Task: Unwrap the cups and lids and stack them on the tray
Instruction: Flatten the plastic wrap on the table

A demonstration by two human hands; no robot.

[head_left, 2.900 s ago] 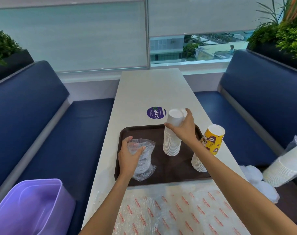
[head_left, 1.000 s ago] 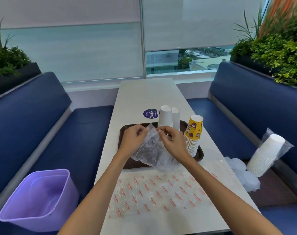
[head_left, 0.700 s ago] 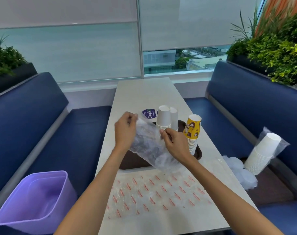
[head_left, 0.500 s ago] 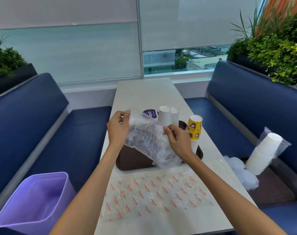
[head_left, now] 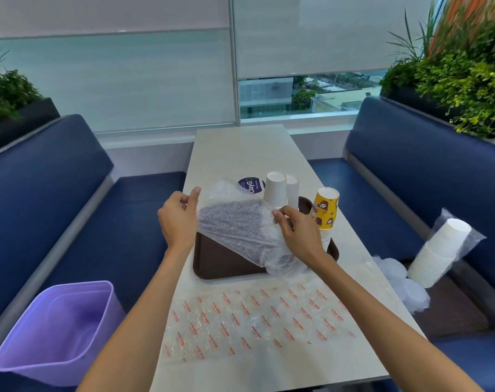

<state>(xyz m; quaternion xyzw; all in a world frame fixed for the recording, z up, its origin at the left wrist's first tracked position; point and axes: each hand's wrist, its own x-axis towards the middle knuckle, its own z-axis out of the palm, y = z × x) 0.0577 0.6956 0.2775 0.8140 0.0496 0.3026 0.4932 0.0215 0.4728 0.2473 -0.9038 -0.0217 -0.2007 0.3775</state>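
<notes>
A printed bubble-wrap sheet [head_left: 257, 321] lies flat on the near end of the desk [head_left: 240, 154], and a purple bin [head_left: 57, 329] sits on the left bench. Further in, both hands hold the wrapped lids [head_left: 240, 230] tilted above the brown tray [head_left: 221, 261]. The left hand [head_left: 178, 222] pinches the plastic's left edge and the right hand [head_left: 297, 236] pinches its right edge. Behind them, white cups [head_left: 275, 186] and a yellow-topped cup stack [head_left: 325, 216] stand on the tray. A bagged cup stack [head_left: 438, 250] leans on the right bench.

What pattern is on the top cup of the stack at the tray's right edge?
Yellow with brown squares and cartoon print on the top cup, seen in the head view.
</notes>
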